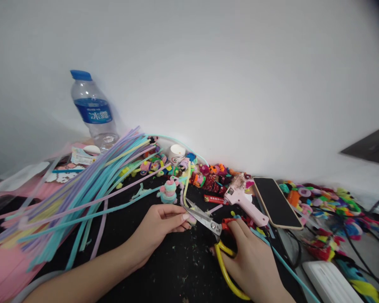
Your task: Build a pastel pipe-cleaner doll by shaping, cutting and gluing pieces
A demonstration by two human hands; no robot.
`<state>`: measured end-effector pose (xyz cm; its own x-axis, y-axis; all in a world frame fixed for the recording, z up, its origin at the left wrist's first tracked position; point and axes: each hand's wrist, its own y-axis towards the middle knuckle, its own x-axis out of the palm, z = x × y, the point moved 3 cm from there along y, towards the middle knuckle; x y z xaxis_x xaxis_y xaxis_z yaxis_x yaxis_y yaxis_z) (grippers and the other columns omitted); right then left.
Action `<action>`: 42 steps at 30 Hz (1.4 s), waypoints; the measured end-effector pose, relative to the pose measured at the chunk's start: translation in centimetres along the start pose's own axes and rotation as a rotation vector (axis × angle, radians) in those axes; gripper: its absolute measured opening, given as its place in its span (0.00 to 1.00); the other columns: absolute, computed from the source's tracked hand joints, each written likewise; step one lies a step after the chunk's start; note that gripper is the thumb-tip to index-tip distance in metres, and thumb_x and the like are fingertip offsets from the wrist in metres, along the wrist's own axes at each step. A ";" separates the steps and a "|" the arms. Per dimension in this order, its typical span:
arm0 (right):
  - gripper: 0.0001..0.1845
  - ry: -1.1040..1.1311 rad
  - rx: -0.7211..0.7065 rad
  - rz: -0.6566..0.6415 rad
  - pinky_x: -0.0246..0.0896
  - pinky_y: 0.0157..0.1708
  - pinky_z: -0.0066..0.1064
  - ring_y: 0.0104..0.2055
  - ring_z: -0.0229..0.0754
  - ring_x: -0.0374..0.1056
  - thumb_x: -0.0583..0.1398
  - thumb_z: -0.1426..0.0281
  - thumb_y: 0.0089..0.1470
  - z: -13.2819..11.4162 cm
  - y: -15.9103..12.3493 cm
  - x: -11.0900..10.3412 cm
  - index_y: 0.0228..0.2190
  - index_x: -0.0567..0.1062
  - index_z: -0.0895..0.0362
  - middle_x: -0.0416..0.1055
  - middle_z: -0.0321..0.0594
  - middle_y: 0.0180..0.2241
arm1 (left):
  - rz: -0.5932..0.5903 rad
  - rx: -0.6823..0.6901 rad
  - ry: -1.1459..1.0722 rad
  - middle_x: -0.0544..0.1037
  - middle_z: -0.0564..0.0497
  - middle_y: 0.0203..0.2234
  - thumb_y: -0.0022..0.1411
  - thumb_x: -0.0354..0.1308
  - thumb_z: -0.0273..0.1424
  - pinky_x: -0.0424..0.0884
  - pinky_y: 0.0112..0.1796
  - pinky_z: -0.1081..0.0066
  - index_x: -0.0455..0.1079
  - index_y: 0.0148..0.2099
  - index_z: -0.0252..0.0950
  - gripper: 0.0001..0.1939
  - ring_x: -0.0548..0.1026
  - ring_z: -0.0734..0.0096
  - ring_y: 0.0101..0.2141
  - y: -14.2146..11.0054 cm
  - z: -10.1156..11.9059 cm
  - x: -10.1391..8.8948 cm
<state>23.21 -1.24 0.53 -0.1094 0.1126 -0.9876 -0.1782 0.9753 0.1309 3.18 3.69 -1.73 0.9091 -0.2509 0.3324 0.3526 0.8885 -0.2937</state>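
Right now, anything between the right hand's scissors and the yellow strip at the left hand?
Nothing visible: the scissors in the right hand sit right by the lower part of the yellow strip, next to the left hand; contact I can't tell.

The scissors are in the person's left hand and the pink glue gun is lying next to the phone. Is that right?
Not quite: the head view shows the scissors in the right hand, not the left hand. The pink glue gun is indeed lying next to the phone.
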 end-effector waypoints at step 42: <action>0.14 0.079 0.057 -0.038 0.62 0.24 0.33 0.29 0.46 0.69 0.56 0.66 0.47 0.3 -0.2 -0.2 0.37 0.59 0.55 0.66 0.41 0.33 | 0.007 -0.003 -0.044 0.76 0.48 0.37 0.53 0.59 0.33 0.70 0.38 0.70 0.72 0.42 0.36 0.13 0.73 0.67 0.38 -0.1 -0.3 0.0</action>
<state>23.52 -1.40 0.66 -0.1804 0.0625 -0.9816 -0.1283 0.9879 0.0865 3.24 3.48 -2.01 0.9009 -0.2278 0.3695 0.3473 0.8888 -0.2989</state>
